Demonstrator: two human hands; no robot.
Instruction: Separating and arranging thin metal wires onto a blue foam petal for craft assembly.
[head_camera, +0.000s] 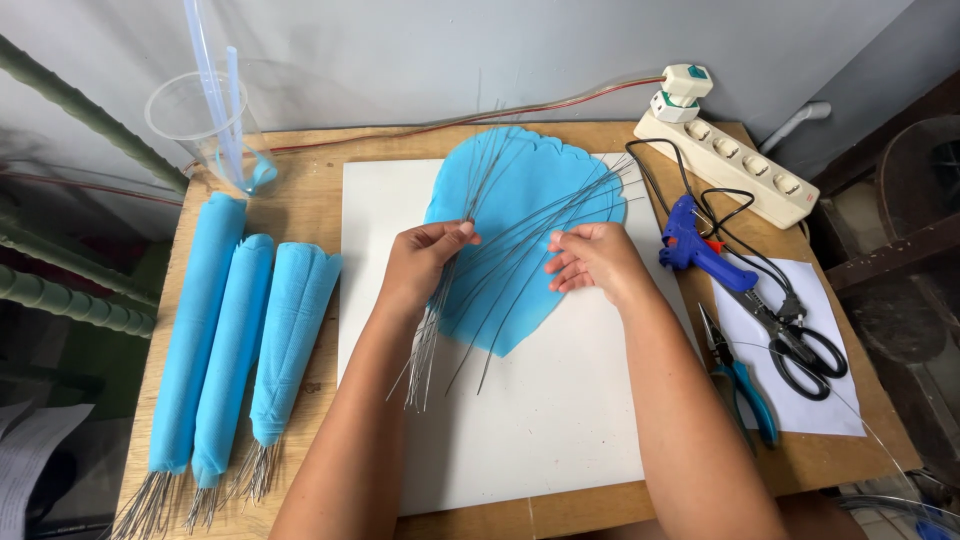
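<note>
- A wooden table (320, 215) stands against a grey wall and carries everything else.
- A white board (560, 420) lies flat on the middle of the table.
- Three rolled blue fabric tubes (235, 340) lie side by side on the table's left part, with wire ends sticking out at their near ends.
- A blue petal-shaped fabric piece (525, 190) rests on the far half of the board, its narrow tip pointing toward the person.
- The left hand (425, 262) is closed around a bundle of thin grey wires (430, 345), which fan out over the fabric piece and hang down past its left edge.
- The right hand (592, 260) lies open and flat, fingers pressing a few spread wires against the fabric piece.
- A white power strip (725, 160) sits at the far right corner.
- A clear plastic cup (205, 125) holding straws stands at the far left.
- A blue glue gun (700, 250), black scissors (805, 345) and blue-handled pliers (745, 385) lie to the right of the board.
</note>
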